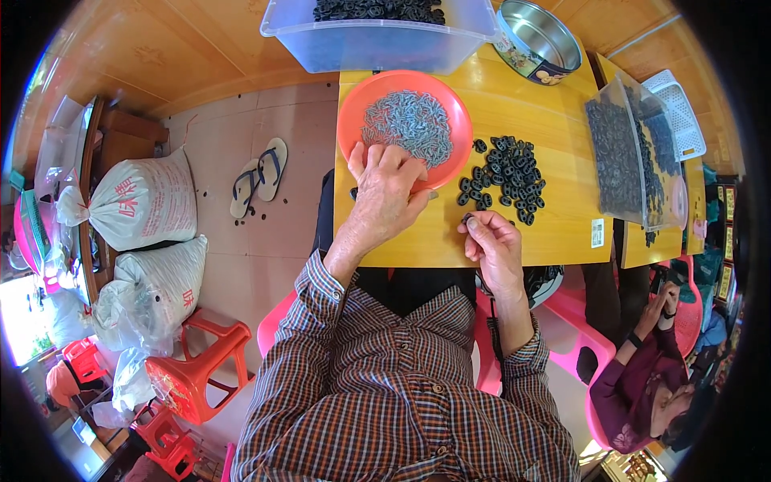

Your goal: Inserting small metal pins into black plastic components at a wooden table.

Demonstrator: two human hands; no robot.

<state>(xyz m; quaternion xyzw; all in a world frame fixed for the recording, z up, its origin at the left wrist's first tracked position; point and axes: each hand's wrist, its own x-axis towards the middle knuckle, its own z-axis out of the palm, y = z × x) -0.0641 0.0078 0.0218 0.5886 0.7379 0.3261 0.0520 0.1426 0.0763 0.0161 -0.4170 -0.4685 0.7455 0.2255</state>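
My left hand (384,186) reaches over the near rim of an orange-red plastic bowl (351,112). Its fingers are apart and bent down toward a heap of small blue-grey screw-like pieces (409,122); the fingertips are partly hidden, and I see nothing held. To its right, above the table's front edge, my right hand (496,247) pinches a small black plastic piece (467,218) between thumb and finger. Just beyond that hand lies a loose pile of black oval plastic pieces with holes (514,173). One dark piece shows beside the bowl, near my left wrist.
A clear tub (377,48) of black pieces stands at the far side of the yellow table (562,153). Beyond the pile are a round metal tin (538,44) and another clear bin (622,153). Slippers (261,177), sacks (148,201) and a red stool (201,361) are left; a person (642,377) sits right.
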